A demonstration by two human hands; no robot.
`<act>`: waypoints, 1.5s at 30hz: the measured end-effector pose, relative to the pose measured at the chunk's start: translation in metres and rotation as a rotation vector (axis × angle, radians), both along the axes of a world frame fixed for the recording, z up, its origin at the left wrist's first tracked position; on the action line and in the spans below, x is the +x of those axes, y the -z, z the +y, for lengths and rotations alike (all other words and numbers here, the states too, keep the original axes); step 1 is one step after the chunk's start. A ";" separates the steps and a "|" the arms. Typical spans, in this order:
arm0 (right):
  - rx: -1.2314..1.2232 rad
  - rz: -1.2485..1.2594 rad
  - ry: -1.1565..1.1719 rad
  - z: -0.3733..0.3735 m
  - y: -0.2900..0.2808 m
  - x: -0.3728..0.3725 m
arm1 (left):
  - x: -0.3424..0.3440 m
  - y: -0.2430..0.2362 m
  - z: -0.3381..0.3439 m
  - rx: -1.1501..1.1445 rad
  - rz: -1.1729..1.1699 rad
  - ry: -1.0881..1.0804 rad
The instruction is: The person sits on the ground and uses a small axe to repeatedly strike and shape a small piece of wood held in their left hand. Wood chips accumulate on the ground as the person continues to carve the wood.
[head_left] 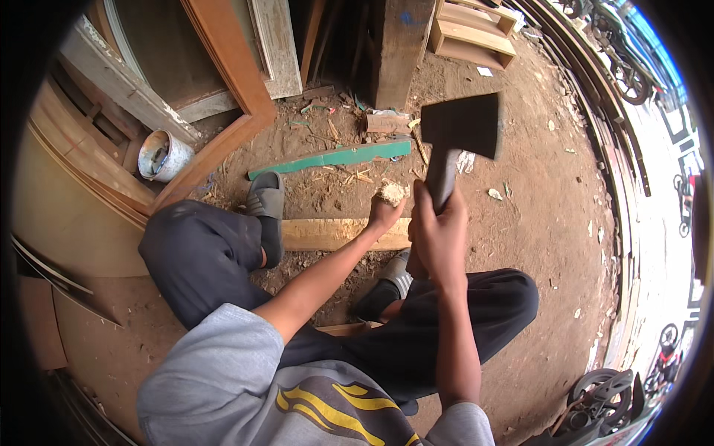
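My right hand (pixel 440 236) is wrapped round the handle of a hatchet (pixel 462 125), whose broad dark blade is raised and faces right. To its left, my left hand (pixel 387 213) grips a piece of wood with a pale, splintered top end (pixel 392 194); its lower part is hidden by the hand. Beneath that hand a light wooden plank (pixel 320 234) lies across the ground between my sandalled feet. The hatchet head is up and apart from the wood.
A green-painted wood strip (pixel 335 157) lies beyond the plank among chips, with a short wood block (pixel 388 123) behind it. At left stand a paint-smeared bucket (pixel 165 156) and leaning wooden frames (pixel 242 82). A wooden post (pixel 401 56) and an open wooden box (pixel 472 43) are farther back.
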State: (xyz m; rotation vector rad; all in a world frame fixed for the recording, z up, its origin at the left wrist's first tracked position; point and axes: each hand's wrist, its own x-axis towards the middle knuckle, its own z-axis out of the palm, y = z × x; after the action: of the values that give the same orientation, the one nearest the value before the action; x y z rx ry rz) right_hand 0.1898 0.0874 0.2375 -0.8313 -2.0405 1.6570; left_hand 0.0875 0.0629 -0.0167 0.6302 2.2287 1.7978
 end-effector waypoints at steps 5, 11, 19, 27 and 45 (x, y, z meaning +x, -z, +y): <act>0.276 -0.470 -0.307 0.013 0.097 0.005 | -0.010 0.025 0.003 0.228 -0.408 -0.032; -0.133 -0.174 -0.182 -0.007 0.004 -0.009 | -0.010 0.052 0.007 0.305 -0.437 -0.061; 0.350 0.025 0.056 0.003 0.061 -0.022 | -0.010 -0.002 0.006 0.056 -0.147 -0.018; -0.175 -0.285 -0.186 0.019 0.047 -0.020 | -0.018 0.018 0.005 0.025 -0.080 -0.059; -0.314 -0.329 -0.270 0.018 0.068 -0.021 | -0.035 0.047 0.004 0.089 -0.418 0.061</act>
State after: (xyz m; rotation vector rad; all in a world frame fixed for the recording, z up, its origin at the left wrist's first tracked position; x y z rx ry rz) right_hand 0.1688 0.1056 0.1693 -1.0250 -2.2202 2.1527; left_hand 0.0522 0.0664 -0.0632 0.2960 1.8432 1.8082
